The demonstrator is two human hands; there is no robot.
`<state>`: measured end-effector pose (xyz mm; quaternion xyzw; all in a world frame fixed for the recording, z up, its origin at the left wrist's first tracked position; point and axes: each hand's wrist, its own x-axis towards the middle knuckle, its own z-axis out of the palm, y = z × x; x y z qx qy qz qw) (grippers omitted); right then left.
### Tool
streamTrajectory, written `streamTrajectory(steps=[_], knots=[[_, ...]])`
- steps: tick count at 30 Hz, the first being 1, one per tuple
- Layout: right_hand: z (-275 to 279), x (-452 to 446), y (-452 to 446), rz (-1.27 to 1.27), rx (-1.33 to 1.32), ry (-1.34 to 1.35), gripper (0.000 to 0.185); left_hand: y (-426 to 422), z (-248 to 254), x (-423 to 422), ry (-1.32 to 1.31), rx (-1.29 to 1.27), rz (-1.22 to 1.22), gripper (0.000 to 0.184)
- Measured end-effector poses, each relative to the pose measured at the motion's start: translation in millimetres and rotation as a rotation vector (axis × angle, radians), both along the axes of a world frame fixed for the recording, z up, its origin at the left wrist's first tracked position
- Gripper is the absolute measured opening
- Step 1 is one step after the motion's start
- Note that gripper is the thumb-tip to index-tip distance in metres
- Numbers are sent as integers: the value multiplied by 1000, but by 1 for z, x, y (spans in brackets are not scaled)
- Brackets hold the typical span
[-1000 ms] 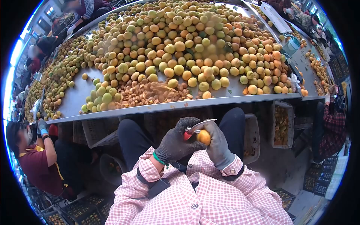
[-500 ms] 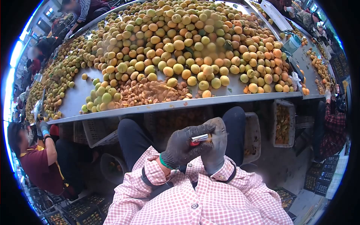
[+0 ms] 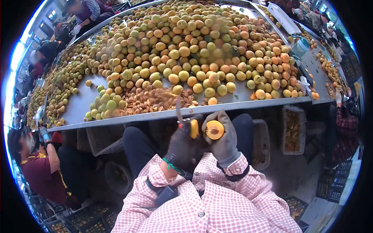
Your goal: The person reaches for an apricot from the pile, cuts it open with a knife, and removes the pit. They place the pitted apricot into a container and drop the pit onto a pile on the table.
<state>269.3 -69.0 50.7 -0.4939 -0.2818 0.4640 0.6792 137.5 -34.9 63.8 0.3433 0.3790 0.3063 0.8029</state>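
My right hand (image 3: 226,139), in a grey glove, holds an apricot half (image 3: 215,130) with its cut face up and the brown pit in the middle. Beside it, my left hand (image 3: 184,145) in a dark glove with a green cuff is closed round a small knife (image 3: 178,110). The knife's blade points up toward the table edge, and a bit of red shows at its base. A second apricot half (image 3: 194,129) is also in my left fingers, seen edge-on. Both hands are above my lap, just short of the table.
A metal table (image 3: 155,116) carries a big heap of apricots (image 3: 175,46) and a pile of brown pits (image 3: 151,100) near its front edge. Crates (image 3: 294,130) and a bucket (image 3: 116,176) stand below. A co-worker (image 3: 39,171) sits at left; others are around the table.
My hands were together around the knife and fruit; now they are slightly apart. The apricot shows as two halves, one in each hand, and the knife blade has swung upward.
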Motion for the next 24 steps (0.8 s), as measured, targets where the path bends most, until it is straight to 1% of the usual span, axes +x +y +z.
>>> streamTrajectory(steps=[2, 3, 4, 5, 6, 7, 8, 9, 11, 12, 14, 15, 16, 17, 18, 19, 20, 21, 23, 24], knots=[[3, 7, -2, 204, -87, 444, 43, 22, -30, -25, -133, -152, -11, 32], [13, 7, -2, 187, -112, 700, 44, 34, -47, -39, -196, -227, -13, 30], [15, 8, -3, 186, -110, 700, 44, 44, -60, -51, -258, -303, -14, 29], [16, 11, -5, 250, -108, 706, 40, 48, -56, -52, -319, -379, -14, 29], [16, 13, -7, 313, -107, 713, 37, 48, -52, -49, -318, -380, -15, 29], [9, 15, -7, 322, -127, 715, 31, 45, -47, -45, -15, -223, 33, 28], [5, 15, -9, 321, -127, 715, 31, 42, -39, -39, 286, -63, 82, 28], [1, 15, -12, 304, -183, 678, 28, 40, -37, -35, 286, -64, 81, 28], [-21, 14, -15, 266, -287, 649, 24, 37, -32, -31, 546, 951, 163, 24], [-26, 10, -18, 268, -289, 648, 24, 34, -26, -32, 547, 950, 165, 24], [-31, 1, -23, 416, -428, 563, 23, 32, -14, -34, 381, 300, 75, 20], [-29, -5, -27, 541, -400, 527, 27, 32, -18, -39, 380, 305, 79, 20], [-25, -10, -29, 647, -412, 624, 30, 30, -27, -45, 204, 412, -35, 17], [-17, -17, -32, 708, -360, 545, 30, 29, -22, -45, 27, 513, -152, 15], [-11, -21, -33, 765, -308, 465, 31, 27, -17, -44, 26, 514, -153, 15], [-10, -19, -33, 763, -307, 464, 31, 24, -8, -43, -30, 245, -144, 15], [-10, -17, -32, 772, -355, 535, 31, 21, 0, -40, -84, -24, -132, 15], [-9, -17, -32, 780, -403, 607, 31, 20, 1, -39, -84, -24, -133, 15], [-5, -19, -36, 791, -386, 586, 33, 18, 3, -38, 112, 248, -123, 15], [-3, -20, -38, 803, -373, 562, 35, 18, 5, -39, 112, 248, -124, 15]])
